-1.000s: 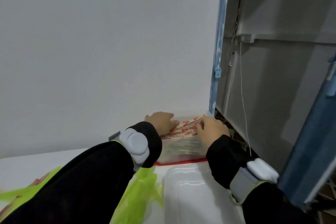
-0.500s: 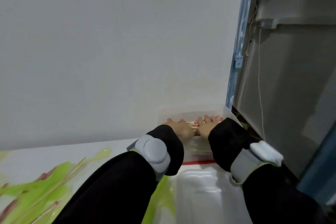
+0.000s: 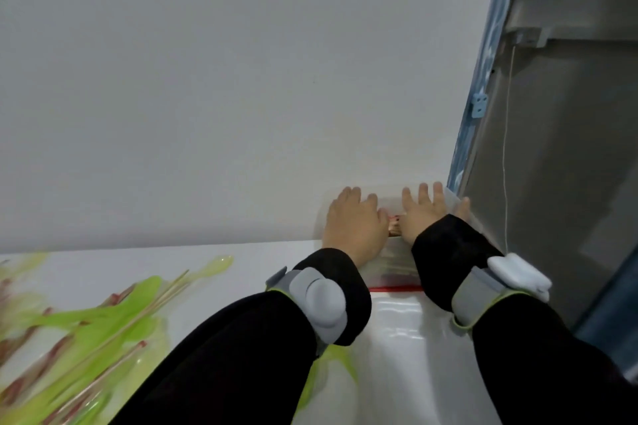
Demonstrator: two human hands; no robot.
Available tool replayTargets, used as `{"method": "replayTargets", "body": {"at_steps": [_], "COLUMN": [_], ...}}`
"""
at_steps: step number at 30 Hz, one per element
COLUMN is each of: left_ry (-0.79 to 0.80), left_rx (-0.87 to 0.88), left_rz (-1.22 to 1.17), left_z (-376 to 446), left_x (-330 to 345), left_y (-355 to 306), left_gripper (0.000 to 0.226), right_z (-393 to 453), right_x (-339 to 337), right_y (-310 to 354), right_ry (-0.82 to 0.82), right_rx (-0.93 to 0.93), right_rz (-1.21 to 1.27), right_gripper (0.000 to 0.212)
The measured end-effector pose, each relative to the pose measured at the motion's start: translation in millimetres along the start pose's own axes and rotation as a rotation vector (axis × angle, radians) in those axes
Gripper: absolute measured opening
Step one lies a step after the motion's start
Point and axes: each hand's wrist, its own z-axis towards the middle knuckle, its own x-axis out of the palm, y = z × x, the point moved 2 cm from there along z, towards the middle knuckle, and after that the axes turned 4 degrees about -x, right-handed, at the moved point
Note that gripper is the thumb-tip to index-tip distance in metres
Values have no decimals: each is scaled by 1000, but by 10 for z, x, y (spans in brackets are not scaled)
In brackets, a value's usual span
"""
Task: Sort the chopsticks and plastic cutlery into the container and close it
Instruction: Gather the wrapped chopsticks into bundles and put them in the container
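step in hand: pressing wrapped chopsticks flat into the clear container at the table's far right corner, against the wall
left hand: left hand flat, fingers straight, palm down on the contents
right hand: right hand also flat with fingers spread, just beside the left, reaching to the container's far rim
how to do it well: keep palms flat and spread the load; line the packets lengthwise so nothing sticks above the rim (else the lid probably won't seat); steady the container against the wall so it doesn't skid
what's next, my guess: more items to move, then the lid
lid: white lid lies on the table just in front of the container, not yet on
still to sort: green plastic cutlery and loose chopsticks heaped on the table at left, well apart from the container
count, hands: 2
count, containers: 1
count, lids: 1
count, wrist bands: 2 (one per sleeve)
count, chopsticks in container: cannot tell, hands cover them
count, cutlery in heap: cannot tell, blurred
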Motion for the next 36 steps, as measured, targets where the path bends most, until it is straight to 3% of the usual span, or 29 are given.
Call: {"method": "replayTargets", "body": {"at_steps": [3, 6, 9, 12, 15, 18, 22, 24, 27, 30, 32, 34, 36], "left_ry": [-73, -119, -15, 177, 378, 578, 653, 628, 542, 477, 454, 483, 523], "left_rx": [51, 7, -89, -200, -212, -161, -107, -89, -58, -62, -76, -74, -68], "left_rz": [-198, -70, 148, 228, 283, 344, 302, 229, 180, 240, 229, 179, 127], "left_z": [-148, -356, -631, -910, -1418, -1941, -2534, -2719, -2874, -2966, -2982, -3004, -3022], "left_x": [-194, -460, -742, -1052, -1438, -1690, -1759, -1673, -1571, -1503, -1474, -1469, -1465], "left_y": [126, 411, 770, 1051, 1435, 1754, 2096, 2228, 2412, 2555, 2588, 2596, 2589], "left_gripper": [41, 38, 39, 42, 44, 46, 34, 29, 28, 43, 52, 60, 66], "right_z": [-145, -321, -556, -721, -1148, -1604, -2332, -2580, -2775, -2860, -2873, -2899, -2906], "right_x": [-57, -109, -194, -285, -353, -305, -1, 220, 472, 650, 751, 823, 850], "right_y": [4, 116, 332, 619, 1197, 1652, 2227, 2454, 2679, 2816, 2853, 2894, 2902], "right_ry": [-147, -237, -267, -278, -176, -31, 181, 232, 227, 176, 152, 153, 122], "right_rx": [20, 88, 85, -31, -229, -352, -403, -364, -234, -82, -2, 83, 138], "right_rz": [-22, -25, -30, 55, 230, 213, 317, 321, 329, 369, 386, 440, 452], "right_gripper": [48, 42, 38, 35, 33, 35, 15, 12, 24, 26, 39, 49, 46]}}
